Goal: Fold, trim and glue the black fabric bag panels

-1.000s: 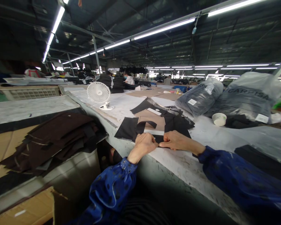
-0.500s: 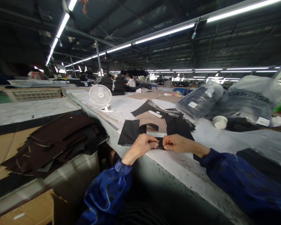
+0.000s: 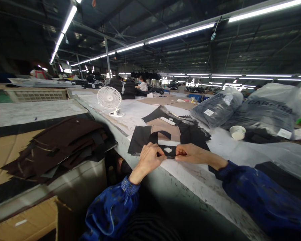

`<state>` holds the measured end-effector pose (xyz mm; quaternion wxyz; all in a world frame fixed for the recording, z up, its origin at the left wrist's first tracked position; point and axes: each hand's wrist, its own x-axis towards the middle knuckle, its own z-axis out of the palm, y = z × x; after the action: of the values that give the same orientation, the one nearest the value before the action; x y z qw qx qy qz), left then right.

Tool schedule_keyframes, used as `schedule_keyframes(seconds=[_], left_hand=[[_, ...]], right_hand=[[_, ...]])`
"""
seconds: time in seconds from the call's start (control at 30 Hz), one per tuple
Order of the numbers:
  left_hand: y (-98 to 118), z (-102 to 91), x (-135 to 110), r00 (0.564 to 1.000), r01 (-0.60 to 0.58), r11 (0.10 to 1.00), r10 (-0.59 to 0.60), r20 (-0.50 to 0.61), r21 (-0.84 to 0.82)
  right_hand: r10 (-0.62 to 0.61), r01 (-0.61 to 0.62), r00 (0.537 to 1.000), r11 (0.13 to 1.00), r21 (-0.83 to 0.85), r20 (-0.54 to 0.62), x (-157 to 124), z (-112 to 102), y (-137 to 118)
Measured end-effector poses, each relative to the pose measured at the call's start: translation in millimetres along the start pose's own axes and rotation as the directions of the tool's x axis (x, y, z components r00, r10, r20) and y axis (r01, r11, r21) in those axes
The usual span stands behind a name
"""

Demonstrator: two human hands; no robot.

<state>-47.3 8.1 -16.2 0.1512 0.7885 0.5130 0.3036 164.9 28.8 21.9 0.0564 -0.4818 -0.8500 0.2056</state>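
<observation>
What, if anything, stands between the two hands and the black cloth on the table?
Nothing visible does: the left hand and right hand both appear to touch the near edge of the black cloth. The white fan and the cup stand off to the sides.

Sleeves [image 3: 261, 194] deep blue, dark-spotted. Fabric pieces [image 3: 137, 142] black, panel [image 3: 175, 131] tan with a white strip [image 3: 168, 143]; cloth pile [image 3: 65, 139] dark brown. Fan [image 3: 109, 97] and bowl [image 3: 237, 134] white, tabletop [image 3: 223, 143] whitish with dark smudges, bag [image 3: 268, 117] greyish with dark lettering.
</observation>
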Motion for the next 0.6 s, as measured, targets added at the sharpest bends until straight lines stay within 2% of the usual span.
schedule_keyframes(seconds=[0.33, 0.6], left_hand=[[5.2, -1.6, 9.9, 0.994, 0.089, 0.995, -0.091, 0.065, 0.045], [3.7, -3.3, 10.1, 0.992, 0.09, 0.995, -0.094, 0.083, 0.052]], right_hand=[[0.068, -0.066, 0.997, 0.997, -0.04, 0.026, 10.1, -0.8, 0.8], [0.192, -0.179, 0.974, 0.978, -0.111, 0.123, 19.4, -5.3, -20.1]])
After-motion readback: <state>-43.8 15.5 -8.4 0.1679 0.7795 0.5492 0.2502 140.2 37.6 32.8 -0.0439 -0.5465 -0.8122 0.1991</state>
